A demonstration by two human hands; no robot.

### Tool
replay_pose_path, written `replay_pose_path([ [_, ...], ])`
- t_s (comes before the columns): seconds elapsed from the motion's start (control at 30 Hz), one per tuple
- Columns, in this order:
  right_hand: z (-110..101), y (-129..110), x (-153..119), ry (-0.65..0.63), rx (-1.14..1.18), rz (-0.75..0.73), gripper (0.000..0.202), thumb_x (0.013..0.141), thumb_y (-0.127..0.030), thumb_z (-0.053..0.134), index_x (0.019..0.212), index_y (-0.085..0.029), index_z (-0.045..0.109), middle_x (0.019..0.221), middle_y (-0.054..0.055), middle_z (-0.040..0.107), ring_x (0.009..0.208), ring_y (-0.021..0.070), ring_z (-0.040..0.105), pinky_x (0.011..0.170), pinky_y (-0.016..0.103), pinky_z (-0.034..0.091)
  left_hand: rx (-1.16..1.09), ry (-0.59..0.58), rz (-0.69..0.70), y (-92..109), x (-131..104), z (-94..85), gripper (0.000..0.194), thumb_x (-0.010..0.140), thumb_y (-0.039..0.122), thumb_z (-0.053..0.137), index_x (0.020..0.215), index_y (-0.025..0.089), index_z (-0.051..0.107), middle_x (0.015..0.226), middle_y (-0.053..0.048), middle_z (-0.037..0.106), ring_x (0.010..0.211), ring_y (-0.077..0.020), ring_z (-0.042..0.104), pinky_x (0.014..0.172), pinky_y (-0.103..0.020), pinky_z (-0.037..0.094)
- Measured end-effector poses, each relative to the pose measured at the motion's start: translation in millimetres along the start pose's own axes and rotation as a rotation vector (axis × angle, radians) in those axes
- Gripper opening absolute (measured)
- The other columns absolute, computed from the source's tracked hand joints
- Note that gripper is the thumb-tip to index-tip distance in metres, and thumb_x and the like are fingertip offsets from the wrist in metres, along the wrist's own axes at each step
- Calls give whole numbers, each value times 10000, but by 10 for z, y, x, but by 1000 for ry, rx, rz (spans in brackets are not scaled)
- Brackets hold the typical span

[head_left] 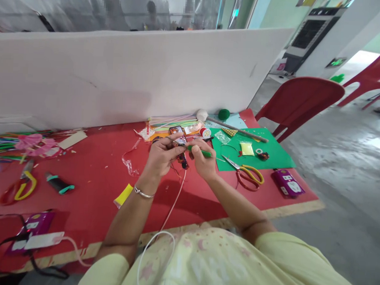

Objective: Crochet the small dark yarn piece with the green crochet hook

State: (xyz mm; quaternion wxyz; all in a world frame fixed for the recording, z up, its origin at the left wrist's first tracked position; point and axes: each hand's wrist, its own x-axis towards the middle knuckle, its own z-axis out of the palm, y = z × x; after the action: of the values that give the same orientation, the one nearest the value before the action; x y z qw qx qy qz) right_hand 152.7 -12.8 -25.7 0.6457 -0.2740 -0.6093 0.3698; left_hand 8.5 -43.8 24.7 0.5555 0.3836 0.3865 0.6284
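Note:
Near the middle of the red table (92,172), my two hands are raised close together. My left hand (164,154), with a silver bangle at its wrist, pinches a thin dark piece between its fingertips. In my right hand (202,158) is a thin green item (205,153), its exact kind too small to tell. A dark, multicoloured small piece (183,161) hangs or lies just below and between the hands. Behind them rests a phone (177,131) with its screen lit, partly covered by my fingers.
Right of my hands, a green sheet (276,156) bears scissors (248,175), a yellow packet (246,148) and a grey rod (240,129). A purple box (288,183) sits at the right edge. More scissors (22,186) and a cutter (59,183) lie left. A white board (123,78) stands behind.

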Motion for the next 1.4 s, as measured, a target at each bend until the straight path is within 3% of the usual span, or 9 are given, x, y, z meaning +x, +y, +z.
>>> replay_pose_path([
  [0.13, -29, 49, 25, -24, -144, -204, 274, 964, -507, 701, 973, -267, 833, 910, 52, 762, 853, 192, 689, 805, 359, 576, 128, 29, 88, -115, 46, -81, 485, 601, 227, 967, 1062, 164, 830, 621, 62, 559, 469, -27, 372, 430, -176, 280],
  [0.23, -37, 102, 42, -63, -235, -262, 240, 961, -479, 715, 1001, -273, 832, 925, 61, 761, 865, 199, 698, 816, 371, 579, 253, 102, 198, -218, 67, -102, 364, 620, 192, 952, 962, 158, 832, 741, 26, 655, 602, -56, 514, 536, -174, 414],
  [0.37, 11, 198, 12, 3, -280, -347, 291, 902, -552, 759, 1007, -291, 834, 896, 73, 750, 858, 236, 684, 852, 435, 565, 63, 149, 115, -239, 69, -32, 438, 601, 215, 966, 1014, 181, 826, 658, 68, 596, 541, -37, 478, 497, -158, 381],
  [0.43, 34, 234, 8, 39, -220, -311, 378, 859, -649, 755, 989, -304, 836, 889, 75, 747, 861, 251, 677, 866, 454, 562, -90, 87, -20, -175, 72, -20, 498, 553, 232, 989, 1021, 178, 827, 572, 94, 516, 444, -15, 361, 417, -156, 270],
  [0.5, 29, 251, 34, 21, -142, -185, 458, 836, -731, 720, 973, -311, 839, 895, 76, 744, 859, 256, 673, 863, 451, 565, -157, 7, -126, -80, 75, -52, 497, 522, 208, 998, 989, 166, 833, 566, 80, 543, 418, -2, 315, 392, -154, 209],
  [0.67, -126, 243, 165, -148, 27, 41, 558, 782, -803, 711, 940, -290, 861, 805, 73, 728, 742, 232, 655, 783, 416, 563, -84, -76, -218, 101, 49, -200, 423, 557, 144, 971, 963, 154, 852, 674, -19, 704, 442, -5, 372, 400, -152, 244],
  [0.97, -384, 182, 276, -322, 6, 3, 570, 720, -802, 758, 919, -280, 872, 771, 85, 768, 745, 246, 681, 809, 429, 569, -113, -150, -343, 89, 44, -248, 421, 557, 119, 955, 966, 164, 862, 698, -45, 732, 428, 9, 346, 400, -143, 199],
  [1.17, -454, 25, 392, -409, -39, -155, 420, 745, -672, 830, 977, -324, 873, 897, 65, 801, 832, 235, 709, 857, 418, 568, -27, -141, -290, 149, 37, -244, 407, 558, 139, 949, 956, 156, 864, 690, -60, 740, 437, -5, 388, 417, -158, 242],
  [1.4, -587, -52, 471, -484, -135, -255, 387, 750, -632, 848, 979, -321, 867, 883, 52, 805, 799, 226, 720, 854, 427, 583, 114, -155, -212, 201, 33, -252, 329, 578, 188, 934, 896, 147, 857, 565, -27, 678, 396, -24, 375, 403, -193, 232],
])
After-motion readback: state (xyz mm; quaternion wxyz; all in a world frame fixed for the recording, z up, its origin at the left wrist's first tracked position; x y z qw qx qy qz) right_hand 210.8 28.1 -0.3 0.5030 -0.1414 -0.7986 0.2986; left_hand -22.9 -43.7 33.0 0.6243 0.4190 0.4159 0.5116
